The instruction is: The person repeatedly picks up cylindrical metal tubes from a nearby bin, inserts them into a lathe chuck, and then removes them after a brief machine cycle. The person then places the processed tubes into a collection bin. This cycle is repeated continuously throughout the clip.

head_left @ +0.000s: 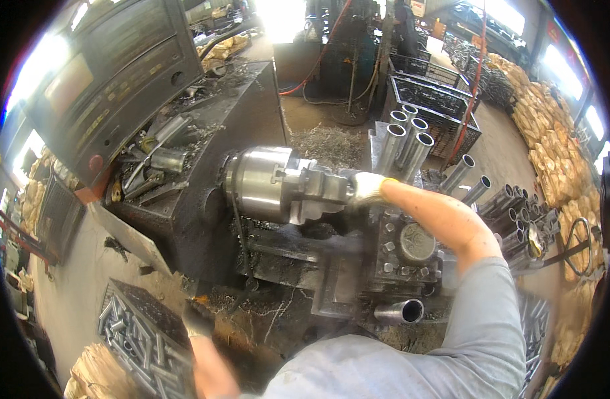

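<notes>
The lathe chuck (264, 178), a shiny steel cylinder with stepped jaws (315, 186), sits at the middle of the view. At the outer end of the jaws is my right hand (369, 189) in a whitish glove, its fingers curled in. What lies inside its grasp is hidden by the glove and jaws. Just below it stands the tool post (408, 249), with a round top and several square-headed bolts. My left hand (198, 319), in a dark-stained glove, hangs low at the left, nearest a bin of short metal tubes (135, 342). Its fingers are blurred.
Several upright steel tubes (405, 139) stand behind the tool post, with more tubes (517, 213) at right. One short tube (399, 312) lies on the lathe's near side. Metal chips (325, 143) heap behind the chuck. Mesh crates (434, 106) and stacked sacks (551, 126) stand farther back.
</notes>
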{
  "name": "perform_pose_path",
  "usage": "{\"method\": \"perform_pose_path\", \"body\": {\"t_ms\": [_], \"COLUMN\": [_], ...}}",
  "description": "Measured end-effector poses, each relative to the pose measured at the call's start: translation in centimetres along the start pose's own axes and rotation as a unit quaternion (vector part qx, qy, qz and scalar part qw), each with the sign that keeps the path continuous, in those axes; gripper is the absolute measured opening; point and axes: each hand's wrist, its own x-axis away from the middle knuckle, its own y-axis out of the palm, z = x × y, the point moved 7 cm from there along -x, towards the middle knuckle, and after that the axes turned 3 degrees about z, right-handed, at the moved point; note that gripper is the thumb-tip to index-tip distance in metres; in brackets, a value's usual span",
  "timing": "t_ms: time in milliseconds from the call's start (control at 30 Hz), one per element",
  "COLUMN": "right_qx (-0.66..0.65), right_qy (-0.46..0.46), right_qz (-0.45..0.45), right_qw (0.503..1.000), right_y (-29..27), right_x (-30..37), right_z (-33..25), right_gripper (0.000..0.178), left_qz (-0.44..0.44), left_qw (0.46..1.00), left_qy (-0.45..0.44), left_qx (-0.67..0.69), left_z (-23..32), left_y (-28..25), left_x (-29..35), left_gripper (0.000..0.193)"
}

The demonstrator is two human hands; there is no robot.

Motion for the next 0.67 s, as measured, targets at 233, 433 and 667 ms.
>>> {"method": "perform_pose_path", "body": {"t_ms": [233, 433, 667], "right_qx": [-0.030, -0.267, -0.322], "right_qy": [-0.011, 0.082, 0.198], "right_qz": [0.217, 0.516, 0.576], "right_qw": [0.976, 0.810, 0.725], "right_y": [-6.9, -3.3, 11.2], "right_x": [11.5, 34.8, 44.0], "right_z": [-1.5, -2.2, 4.3], "right_gripper": [0.071, 0.039, 0.036], "left_qz": [0.046, 0.049, 0.104], "left_qw": [0.947, 0.486, 0.382], "left_qy": [0.194, 0.797, 0.729], "left_qx": [-0.252, -0.355, -0.558], "left_z": [3.4, 16.1, 29.4], "left_y": [-0.5, 15.7, 38.4], "left_x": [0.3, 20.4, 19.6], "left_gripper": [0.034, 0.039, 0.073]}}
